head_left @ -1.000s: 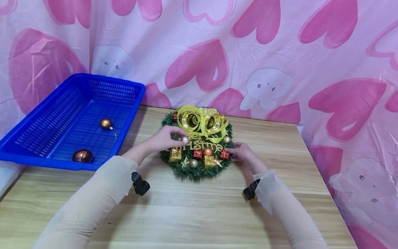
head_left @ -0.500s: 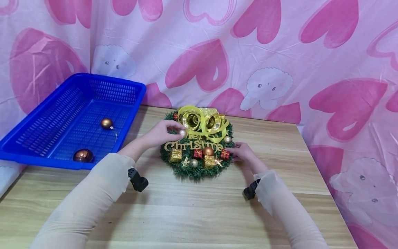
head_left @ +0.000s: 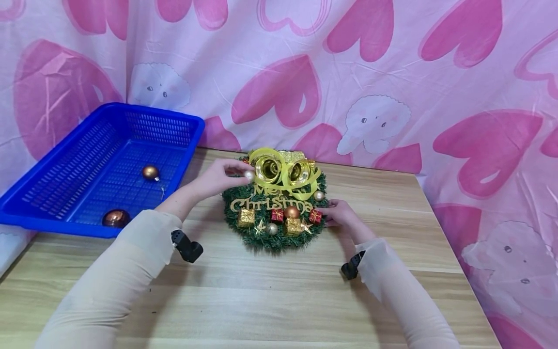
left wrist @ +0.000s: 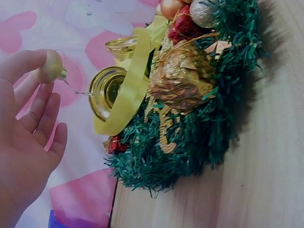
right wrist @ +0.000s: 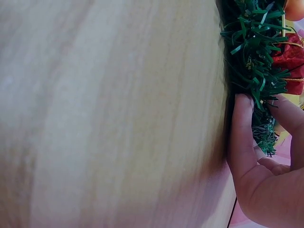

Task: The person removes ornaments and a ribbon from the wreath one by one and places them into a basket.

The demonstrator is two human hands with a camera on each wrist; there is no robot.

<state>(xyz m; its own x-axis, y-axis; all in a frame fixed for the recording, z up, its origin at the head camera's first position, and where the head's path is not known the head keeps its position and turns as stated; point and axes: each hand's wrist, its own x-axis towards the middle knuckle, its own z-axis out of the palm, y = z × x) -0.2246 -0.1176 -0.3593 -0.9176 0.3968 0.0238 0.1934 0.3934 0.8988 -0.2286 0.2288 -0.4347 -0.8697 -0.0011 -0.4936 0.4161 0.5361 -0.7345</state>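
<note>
Your left hand, pinching the small ball, shifts off the lettering to beside a bell; ball looks unplaced. Right hand pinches the wreath, near worktop's far edge.

The Christmas wreath looks like rough, bristly plastic. At its top, the bells are glossy and metallic, the ribbon satiny; by its upper left, the bauble is pearly. Left of it, the basket is plastic; under it, the table wood-grained; behind it, the curtain creased cloth.
</note>
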